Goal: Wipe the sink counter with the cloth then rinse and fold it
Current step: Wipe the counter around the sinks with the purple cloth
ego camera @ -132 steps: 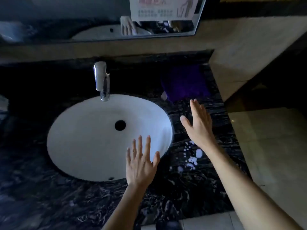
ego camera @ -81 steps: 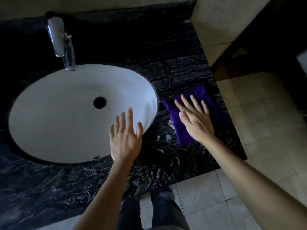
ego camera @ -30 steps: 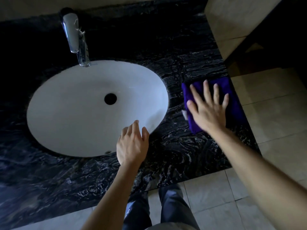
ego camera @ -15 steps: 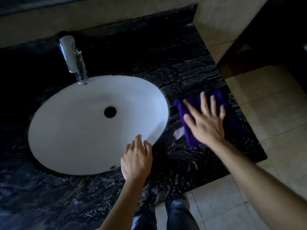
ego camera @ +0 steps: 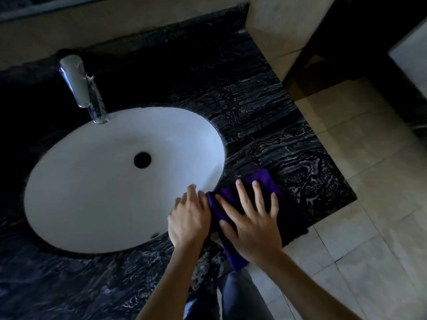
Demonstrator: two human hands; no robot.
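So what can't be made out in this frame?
- Head view: the middle of the cloth is under the right hand.
- Left hand: fingertips curl out of sight at the sink rim; grip unclear.
- Back of counter behind the tap: too dark.

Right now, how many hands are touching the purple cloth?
2. The right hand presses flat on top of the cloth; the left hand touches its left edge by the sink rim, fingertips hidden.
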